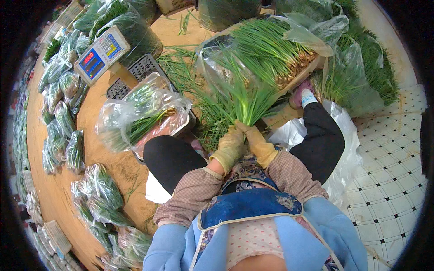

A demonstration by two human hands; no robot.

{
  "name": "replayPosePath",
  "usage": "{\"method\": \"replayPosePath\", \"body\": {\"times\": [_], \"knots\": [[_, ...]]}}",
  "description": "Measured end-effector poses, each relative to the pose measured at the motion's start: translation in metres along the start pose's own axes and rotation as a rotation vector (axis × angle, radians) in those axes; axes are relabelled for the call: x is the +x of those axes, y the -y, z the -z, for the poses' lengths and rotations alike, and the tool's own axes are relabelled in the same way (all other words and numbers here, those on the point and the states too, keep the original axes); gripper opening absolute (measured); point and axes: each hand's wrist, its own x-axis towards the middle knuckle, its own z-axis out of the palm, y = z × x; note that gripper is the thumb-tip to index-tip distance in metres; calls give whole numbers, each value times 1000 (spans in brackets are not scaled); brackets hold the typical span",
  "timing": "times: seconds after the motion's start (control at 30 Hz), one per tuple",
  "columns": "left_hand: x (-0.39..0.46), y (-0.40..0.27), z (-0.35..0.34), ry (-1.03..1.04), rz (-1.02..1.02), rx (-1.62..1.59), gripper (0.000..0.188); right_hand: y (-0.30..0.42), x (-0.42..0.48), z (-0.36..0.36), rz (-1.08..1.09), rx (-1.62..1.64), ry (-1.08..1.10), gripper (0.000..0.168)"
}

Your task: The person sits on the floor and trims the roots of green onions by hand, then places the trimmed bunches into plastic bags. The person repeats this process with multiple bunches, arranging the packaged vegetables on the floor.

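Note:
Both my hands wear yellowish gloves and meet in front of my lap. My left hand (229, 146) and my right hand (259, 142) are closed around the lower end of a bunch of green onions (247, 105), whose leaves fan out away from me. The roots of this bunch are hidden by the gloves. Beyond it, a plastic-lined crate (301, 76) holds a large pile of green onions (261, 47) with brown roots. Left of my knee, more green onions (149, 127) lie in clear plastic on a tray (179, 130).
A digital scale (101, 56) stands at the upper left beside a black perforated basket (144, 67). Bagged bunches (101, 193) lie along the left. Loose leaves (212, 118) litter the floor before me. Large bags of greens (356, 74) stand at the right, by white plastic sheeting (342, 149).

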Motion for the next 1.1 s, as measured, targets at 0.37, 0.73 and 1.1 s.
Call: {"method": "replayPosePath", "body": {"times": [0.37,0.73,1.1], "knots": [[-34,205,127,-578,5,-357,34,71,32,-72,-67,443,239,30],[-70,332,164,-777,601,552,40,19,54,-262,572,-595,680,30],[-165,356,205,-1275,342,477,51,-37,130,-356,1331,-1509,984,40]]}}
